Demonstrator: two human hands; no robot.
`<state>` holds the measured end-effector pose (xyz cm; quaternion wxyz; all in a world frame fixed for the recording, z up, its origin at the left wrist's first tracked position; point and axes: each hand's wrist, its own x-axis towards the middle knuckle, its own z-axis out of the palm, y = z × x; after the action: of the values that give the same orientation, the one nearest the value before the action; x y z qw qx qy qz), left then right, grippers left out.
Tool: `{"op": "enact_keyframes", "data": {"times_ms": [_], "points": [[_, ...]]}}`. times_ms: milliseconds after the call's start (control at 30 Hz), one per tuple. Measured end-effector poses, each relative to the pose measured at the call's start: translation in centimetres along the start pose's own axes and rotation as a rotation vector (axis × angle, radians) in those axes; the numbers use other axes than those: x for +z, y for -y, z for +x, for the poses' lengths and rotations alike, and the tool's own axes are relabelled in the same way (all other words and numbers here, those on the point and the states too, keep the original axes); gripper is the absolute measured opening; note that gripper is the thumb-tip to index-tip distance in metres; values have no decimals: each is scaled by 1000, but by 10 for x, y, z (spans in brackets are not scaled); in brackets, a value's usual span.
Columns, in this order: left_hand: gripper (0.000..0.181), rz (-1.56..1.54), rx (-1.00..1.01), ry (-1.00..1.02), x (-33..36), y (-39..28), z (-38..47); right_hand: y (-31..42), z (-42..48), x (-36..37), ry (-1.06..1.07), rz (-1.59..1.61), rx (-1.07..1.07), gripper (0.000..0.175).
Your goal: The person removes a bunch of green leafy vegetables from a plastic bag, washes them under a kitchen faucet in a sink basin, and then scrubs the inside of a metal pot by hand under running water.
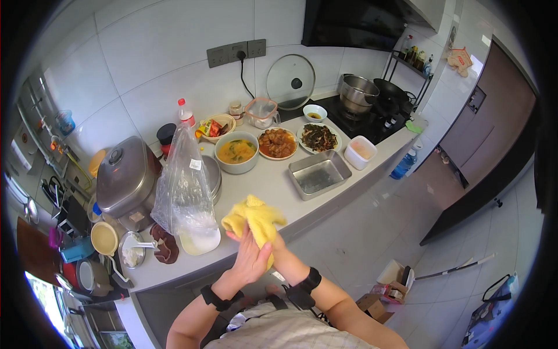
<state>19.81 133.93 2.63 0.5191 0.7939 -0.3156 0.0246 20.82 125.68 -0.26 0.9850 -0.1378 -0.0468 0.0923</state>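
Note:
A yellow cloth point(255, 213) is bunched between my two hands, over the front edge of the counter. My left hand point(251, 255) presses against it from the left, fingers pointing up. On its other side is my right hand point(281, 251), whose fingers are largely hidden by the cloth and the left hand. Just beyond, a rectangular steel tray point(319, 174) stands with nothing in it. To the left of the hands, a clear plastic bag point(185, 187) rises from a pale container point(202, 242).
Dishes of soup point(237, 150), braised food point(279, 143) and dark greens point(319, 137) line the counter's back. A plastic tub point(360, 152) sits near the right edge. A steel pot point(358, 94) stands on the black cooktop point(348, 120). Left are a rice cooker point(130, 179) and a rice paddle point(146, 245).

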Motion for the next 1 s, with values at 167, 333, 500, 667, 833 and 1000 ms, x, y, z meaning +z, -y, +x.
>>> {"op": "enact_keyframes", "data": {"times_ms": [167,333,500,667,833,1000], "points": [[48,-434,-285,-180,20,-11,10,9,14,-17,-385,-528,-142,22],[45,-546,-370,-416,26,8,8,-15,38,-50,-413,-887,-276,20],[34,-924,-612,-479,19,14,5,-12,43,-65,-344,-915,-224,15],[46,-783,-567,-190,-18,15,7,21,33,-79,-15,-1763,-521,29],[94,880,-325,-621,-105,43,23,53,51,-74,-139,-2178,171,47],[75,958,-746,-472,-148,109,14,61,48,-34,-108,-2365,380,53]]}}
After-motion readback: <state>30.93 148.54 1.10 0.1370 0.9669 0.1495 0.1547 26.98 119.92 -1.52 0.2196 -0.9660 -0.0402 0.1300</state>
